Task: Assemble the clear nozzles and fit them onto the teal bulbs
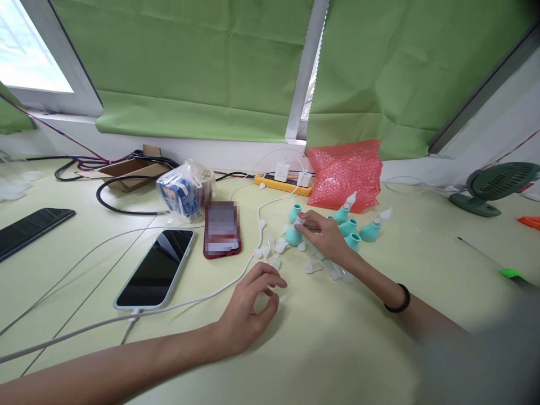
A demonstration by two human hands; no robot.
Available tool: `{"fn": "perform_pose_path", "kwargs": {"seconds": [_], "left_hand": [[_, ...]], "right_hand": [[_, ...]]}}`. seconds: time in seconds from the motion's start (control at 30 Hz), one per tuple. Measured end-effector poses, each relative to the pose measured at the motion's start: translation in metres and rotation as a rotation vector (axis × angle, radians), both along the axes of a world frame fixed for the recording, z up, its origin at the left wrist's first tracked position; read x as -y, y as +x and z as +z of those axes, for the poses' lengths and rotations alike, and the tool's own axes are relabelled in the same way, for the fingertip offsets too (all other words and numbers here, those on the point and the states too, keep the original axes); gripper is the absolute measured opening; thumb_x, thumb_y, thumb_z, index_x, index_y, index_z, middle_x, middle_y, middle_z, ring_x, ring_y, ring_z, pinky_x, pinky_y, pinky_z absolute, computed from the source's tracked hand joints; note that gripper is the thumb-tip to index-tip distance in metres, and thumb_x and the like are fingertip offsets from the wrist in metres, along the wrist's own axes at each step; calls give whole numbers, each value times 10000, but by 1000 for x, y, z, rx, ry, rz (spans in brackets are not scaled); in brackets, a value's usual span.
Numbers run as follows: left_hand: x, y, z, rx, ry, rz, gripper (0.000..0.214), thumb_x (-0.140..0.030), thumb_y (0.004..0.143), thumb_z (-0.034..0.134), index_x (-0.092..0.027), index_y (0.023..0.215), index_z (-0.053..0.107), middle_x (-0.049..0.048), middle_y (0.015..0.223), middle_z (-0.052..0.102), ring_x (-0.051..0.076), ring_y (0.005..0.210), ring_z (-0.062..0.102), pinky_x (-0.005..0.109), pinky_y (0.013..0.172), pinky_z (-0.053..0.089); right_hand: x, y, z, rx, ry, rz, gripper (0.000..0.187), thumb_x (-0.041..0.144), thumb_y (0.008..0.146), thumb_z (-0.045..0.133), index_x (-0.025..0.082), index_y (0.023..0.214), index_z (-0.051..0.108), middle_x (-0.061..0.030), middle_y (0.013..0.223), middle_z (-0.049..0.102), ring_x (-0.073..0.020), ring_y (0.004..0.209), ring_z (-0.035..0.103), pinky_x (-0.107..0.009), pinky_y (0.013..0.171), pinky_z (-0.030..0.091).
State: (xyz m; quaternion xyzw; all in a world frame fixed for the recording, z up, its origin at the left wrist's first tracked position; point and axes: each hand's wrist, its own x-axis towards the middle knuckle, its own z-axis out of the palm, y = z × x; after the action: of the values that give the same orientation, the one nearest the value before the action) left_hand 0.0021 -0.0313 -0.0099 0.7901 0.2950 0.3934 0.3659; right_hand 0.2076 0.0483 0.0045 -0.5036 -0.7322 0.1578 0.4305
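Observation:
Between thumb and fingers, my right hand [327, 233] pinches a small translucent plastic tip [299, 220] at the mouth of a teal rubber bulb [292, 237]. The fingers partly hide where tip and bulb meet. My left hand [251, 309] hovers low over the table, fingers curved and thumb apart, with nothing in it. Just beyond it lie loose translucent plastic pieces [274, 262], and a clear cap-like piece [313, 266] rests to their right. Several more teal bulbs stand around my right hand; a bulb at the right [370, 231] carries a pointed white nozzle [385, 214].
A red phone [222, 230] and a larger phone [156, 270] on a charging cable lie left. White cables cross the table. Behind are a bagged blue box [181, 197], a yellow power strip [276, 184] and red bubble wrap [346, 177]. A green fan [493, 185] stands right.

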Motion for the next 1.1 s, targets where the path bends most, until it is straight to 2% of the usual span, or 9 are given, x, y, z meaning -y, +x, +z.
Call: {"fn": "perform_pose_path", "kwargs": {"seconds": [0.13, 0.33, 0.6, 0.77, 1.1], "left_hand": [[0, 1, -1, 1, 18, -7, 246, -43, 727, 410, -184, 893, 525, 57, 920, 464, 140, 837, 487, 257, 677, 468], [0, 1, -2, -8, 12, -15, 253, -38, 724, 403, -183, 894, 521, 63, 929, 459, 141, 839, 480, 257, 675, 462], [1, 1, -2, -4, 10, -16, 241, -52, 731, 399, -187, 893, 516, 61, 924, 465, 141, 829, 482, 260, 671, 462], [1, 1, -1, -12, 21, -18, 238, -59, 726, 403, -187, 889, 519, 63, 923, 468, 145, 823, 486, 266, 668, 464], [1, 1, -1, -35, 14, -37, 258, -44, 716, 403, -188, 903, 507, 59, 922, 472, 141, 819, 485, 267, 681, 460]], "right_hand": [[0, 0, -3, 122, 77, -2, 143, 261, 747, 508, 205, 879, 514, -67, 1009, 612, -219, 853, 613, -349, 690, 540], [-2, 2, -11, 148, 83, -6, 350, 223, 651, 604, 207, 978, 481, -63, 1009, 604, -227, 828, 618, -343, 613, 555], [-2, -2, -11, -16, 63, -35, 222, 206, 653, 585, 199, 861, 508, -63, 1006, 618, -205, 792, 634, -346, 712, 533], [-1, 0, -13, 60, 124, -21, 197, 211, 682, 564, 204, 872, 509, -58, 1018, 616, -206, 829, 625, -344, 747, 517], [-3, 2, -7, 242, 162, -28, 191, 236, 704, 555, 204, 891, 533, -37, 893, 658, -210, 720, 643, -332, 671, 523]]}}
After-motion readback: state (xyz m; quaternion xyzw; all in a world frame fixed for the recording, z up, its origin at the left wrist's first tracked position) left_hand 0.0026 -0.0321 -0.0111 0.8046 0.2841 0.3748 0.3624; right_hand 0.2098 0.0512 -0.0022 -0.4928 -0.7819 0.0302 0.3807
